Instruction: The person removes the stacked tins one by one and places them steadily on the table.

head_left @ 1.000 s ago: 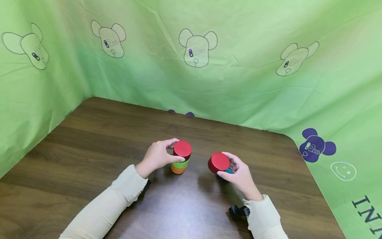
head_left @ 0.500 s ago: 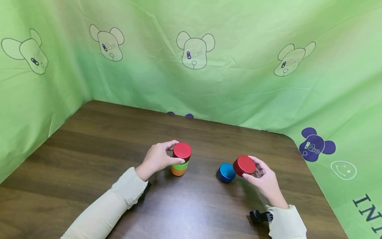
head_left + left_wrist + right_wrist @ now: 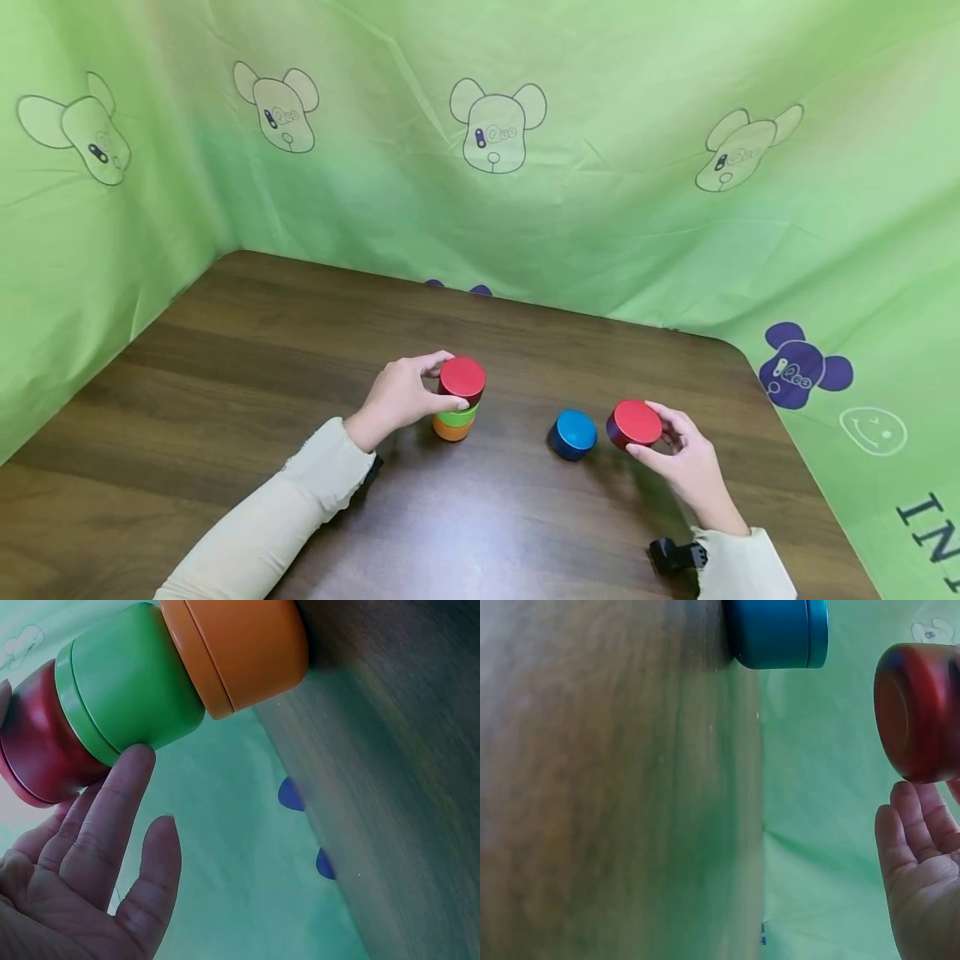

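Note:
My left hand [image 3: 402, 392] pinches a small round red tin [image 3: 462, 379] at the top of a stack. Under it come a green tin [image 3: 131, 682] and, at the bottom on the table, an orange tin [image 3: 244, 649]. One fingertip reaches the side of the green tin in the left wrist view. To the right, my right hand [image 3: 688, 467] grips a second red tin [image 3: 634, 423] between thumb and fingers, raised above the table with its base showing in the right wrist view. A lidded blue tin [image 3: 573, 433] stands on the table just left of it.
The brown wooden table [image 3: 300, 333] is bounded by a green fabric backdrop [image 3: 375, 192] printed with bear heads. Black wrist gear [image 3: 675, 556] hangs beneath the right sleeve, close over the tabletop.
My right hand has moved rightward with its red tin, from overlapping the blue tin to beside it, so the blue tin now shows fully. The left hand stays on the stack.

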Available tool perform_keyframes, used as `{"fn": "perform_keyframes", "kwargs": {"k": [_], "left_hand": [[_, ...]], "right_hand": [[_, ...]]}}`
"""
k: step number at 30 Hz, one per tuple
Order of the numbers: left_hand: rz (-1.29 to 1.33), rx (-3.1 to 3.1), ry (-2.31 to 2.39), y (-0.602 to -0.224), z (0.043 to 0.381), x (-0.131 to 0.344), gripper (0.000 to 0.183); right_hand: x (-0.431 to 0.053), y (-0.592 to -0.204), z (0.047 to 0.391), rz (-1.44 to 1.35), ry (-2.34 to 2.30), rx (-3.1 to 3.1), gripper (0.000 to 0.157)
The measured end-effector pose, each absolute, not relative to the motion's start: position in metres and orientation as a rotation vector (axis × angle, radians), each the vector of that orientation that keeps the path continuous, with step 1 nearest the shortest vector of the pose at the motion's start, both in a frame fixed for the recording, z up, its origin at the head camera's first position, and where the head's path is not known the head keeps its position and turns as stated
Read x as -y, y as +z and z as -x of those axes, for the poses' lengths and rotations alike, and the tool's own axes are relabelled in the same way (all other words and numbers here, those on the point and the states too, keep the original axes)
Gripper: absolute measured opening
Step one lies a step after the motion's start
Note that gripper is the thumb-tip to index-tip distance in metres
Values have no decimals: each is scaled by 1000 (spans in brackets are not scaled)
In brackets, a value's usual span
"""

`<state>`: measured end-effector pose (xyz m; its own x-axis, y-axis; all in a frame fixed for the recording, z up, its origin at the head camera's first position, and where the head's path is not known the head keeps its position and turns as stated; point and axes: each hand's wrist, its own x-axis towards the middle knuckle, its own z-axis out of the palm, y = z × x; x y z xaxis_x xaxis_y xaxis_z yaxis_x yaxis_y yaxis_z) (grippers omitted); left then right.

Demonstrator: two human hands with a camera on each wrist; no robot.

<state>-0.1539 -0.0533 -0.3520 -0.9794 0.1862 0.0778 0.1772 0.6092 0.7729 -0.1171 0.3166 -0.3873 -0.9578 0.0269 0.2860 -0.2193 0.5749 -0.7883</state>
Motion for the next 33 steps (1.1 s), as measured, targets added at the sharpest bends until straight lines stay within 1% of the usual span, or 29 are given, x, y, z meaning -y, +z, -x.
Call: {"fn": "perform_keyframes", "kwargs": {"k": [11,15,21,26,33], "left_hand": [[-331,-2809,1353,-353,155,54,63],[-337,-2819,1331,-353,155,54,62],[-324,-2814,1326,-352,154,54,63],[-318,-2811,1327,-351,154,54,63],[-324,-2811,1299,-351,155,54,63]], "right_hand": [[-319,-388,115,-158,1317,2582,59],[-320,-381,117,-48,1315,2663,59],[-323,-369,122,142,1326,2859,67],[-324,-368,125,184,1378,2904,68],[-322,-367,127,171,1367,2992,70]]}}
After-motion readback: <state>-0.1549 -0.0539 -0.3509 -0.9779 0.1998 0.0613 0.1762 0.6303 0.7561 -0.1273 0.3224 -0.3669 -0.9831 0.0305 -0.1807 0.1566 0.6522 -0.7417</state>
